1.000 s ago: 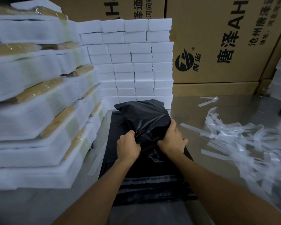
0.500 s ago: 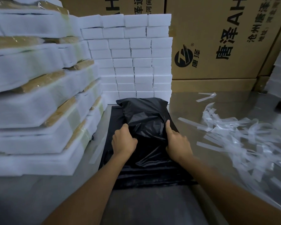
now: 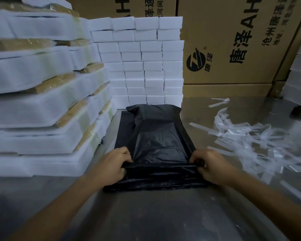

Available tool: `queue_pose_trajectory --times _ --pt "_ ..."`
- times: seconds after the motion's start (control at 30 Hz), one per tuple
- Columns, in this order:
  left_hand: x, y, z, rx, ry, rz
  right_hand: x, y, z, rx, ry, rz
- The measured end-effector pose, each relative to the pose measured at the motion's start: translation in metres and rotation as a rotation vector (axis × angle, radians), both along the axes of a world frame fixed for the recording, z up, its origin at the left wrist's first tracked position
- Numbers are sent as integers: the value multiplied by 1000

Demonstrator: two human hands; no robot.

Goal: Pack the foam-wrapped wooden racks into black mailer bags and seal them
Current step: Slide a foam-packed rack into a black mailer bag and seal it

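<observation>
A filled black mailer bag (image 3: 156, 134) lies on a stack of flat black mailer bags (image 3: 155, 181) on the steel table, its bulging closed end pointing away from me. My left hand (image 3: 111, 164) grips the bag's near left corner with curled fingers. My right hand (image 3: 210, 165) grips the near right corner the same way, so the open end is stretched flat between them. A tall pile of foam-wrapped wooden racks (image 3: 42, 105) stands at the left. The rack inside the bag is hidden.
A wall of small white foam blocks (image 3: 146, 66) stands behind the bag. Large printed cardboard boxes (image 3: 233, 49) line the back. Loose white peel-off strips (image 3: 250, 143) litter the steel table (image 3: 163, 220) at the right. More white foam stacks (image 3: 299, 75) sit at the far right.
Both hands slid back toward me along the bag, from its middle to its near corners, and spread apart. The bag has been pulled flatter and smoother.
</observation>
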State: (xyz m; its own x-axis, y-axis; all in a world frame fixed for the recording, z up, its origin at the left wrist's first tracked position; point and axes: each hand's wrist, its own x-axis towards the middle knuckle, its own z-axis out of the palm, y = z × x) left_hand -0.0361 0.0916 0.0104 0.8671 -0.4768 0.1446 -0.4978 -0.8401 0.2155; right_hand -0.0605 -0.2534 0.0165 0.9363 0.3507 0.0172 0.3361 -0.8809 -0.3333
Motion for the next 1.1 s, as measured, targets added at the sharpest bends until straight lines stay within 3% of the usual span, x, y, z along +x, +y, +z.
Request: queue_pose_trajectory --times 0.1,0.17,0.23,0.33,0.43,0.53,0.83,1.1 --pt "9 4 24 -154 217 77 11 -3 23 62 133 -41" --pt "20 -5 39 -360 169 159 25 3 31 229 -28 -166" --pt "34 -23 46 -438 87 277 45 15 36 400 -128 -291" --pt "55 -49 42 -529 255 347 67 40 35 543 33 -359" --pt "60 -62 12 -449 294 312 64 57 5 403 94 -290" --pt "50 -61 -21 -303 99 369 45 60 -35 108 -82 -289" --pt "42 -53 -37 -148 -7 367 37 51 -47 -29 -83 -300" --pt "43 -53 -37 -77 22 404 39 49 -43 -81 -29 -291"
